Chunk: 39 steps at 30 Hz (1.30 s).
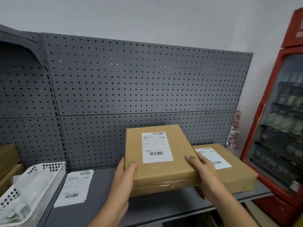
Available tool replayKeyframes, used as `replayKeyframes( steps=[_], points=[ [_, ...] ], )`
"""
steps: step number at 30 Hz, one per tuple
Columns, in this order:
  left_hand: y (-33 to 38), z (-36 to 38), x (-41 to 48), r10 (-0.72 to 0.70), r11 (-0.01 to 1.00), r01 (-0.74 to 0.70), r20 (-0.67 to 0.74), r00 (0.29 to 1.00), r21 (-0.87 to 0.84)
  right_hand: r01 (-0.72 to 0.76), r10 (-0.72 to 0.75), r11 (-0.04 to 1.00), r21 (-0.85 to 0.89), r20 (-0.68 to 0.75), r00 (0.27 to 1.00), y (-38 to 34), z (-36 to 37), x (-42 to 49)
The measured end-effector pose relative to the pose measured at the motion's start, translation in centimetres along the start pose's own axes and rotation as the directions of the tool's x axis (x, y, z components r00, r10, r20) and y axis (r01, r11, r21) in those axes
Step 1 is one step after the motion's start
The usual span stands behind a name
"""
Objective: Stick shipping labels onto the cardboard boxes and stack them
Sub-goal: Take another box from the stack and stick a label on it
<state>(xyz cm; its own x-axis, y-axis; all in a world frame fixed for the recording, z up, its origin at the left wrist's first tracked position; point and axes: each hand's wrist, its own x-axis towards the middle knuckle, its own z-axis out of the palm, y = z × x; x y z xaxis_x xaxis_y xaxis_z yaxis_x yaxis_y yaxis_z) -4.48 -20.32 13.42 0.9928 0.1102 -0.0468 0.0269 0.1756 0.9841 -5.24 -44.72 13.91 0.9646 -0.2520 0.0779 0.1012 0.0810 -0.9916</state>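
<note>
1 barcode-labelled box (157, 175), left hand (122, 181), right hand (205, 172) gripping

you're standing in what looks like a small shop: a grey perforated display panel (147, 82) backs a metal shelf (98, 181), a red glass-door drinks cooler (282, 128) stands stocked at your right, and shipping labels (75, 187) lie on the shelf.

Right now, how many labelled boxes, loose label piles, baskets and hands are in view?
Labelled boxes: 2, the held box and the shelf box.
Loose label pile: 1.
White basket: 1.
Hands: 2, the left hand and the right hand, both gripping the held box.
Total: 6.
</note>
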Motion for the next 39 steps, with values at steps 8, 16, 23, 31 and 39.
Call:
replayKeyframes(
  steps=[8, 16, 23, 31, 39],
  points=[
    [-0.7, 8.1, -0.1, -0.029, 0.999, 0.033, 0.095, 0.995, -0.036, 0.070, -0.081, 0.992, -0.101, -0.111, 0.990, -3.0, -7.7, 1.7],
    [-1.8, 16.7, -0.2, -0.048, 0.998, 0.054, 0.195, 0.980, -0.027, -0.002, -0.012, 0.992, -0.123, -0.111, 0.994, -4.5, -16.5, 4.4],
    [-3.9, 22.2, 0.1, -0.114, 0.994, 0.110, 0.237, 0.965, 0.029, -0.084, 0.073, 0.989, -0.120, -0.100, 0.992, -4.3, -22.1, 7.5],
    [-4.8, 25.4, 1.1, -0.146, 0.989, 0.139, 0.249, 0.958, 0.045, -0.130, 0.122, 0.983, -0.129, -0.071, 0.990, -3.1, -25.8, 10.5],
    [-5.9, 26.8, 1.7, -0.178, 0.981, 0.156, 0.214, 0.960, 0.115, -0.165, 0.158, 0.980, -0.115, -0.062, 0.985, -0.4, -27.3, 12.6]
  ],
)
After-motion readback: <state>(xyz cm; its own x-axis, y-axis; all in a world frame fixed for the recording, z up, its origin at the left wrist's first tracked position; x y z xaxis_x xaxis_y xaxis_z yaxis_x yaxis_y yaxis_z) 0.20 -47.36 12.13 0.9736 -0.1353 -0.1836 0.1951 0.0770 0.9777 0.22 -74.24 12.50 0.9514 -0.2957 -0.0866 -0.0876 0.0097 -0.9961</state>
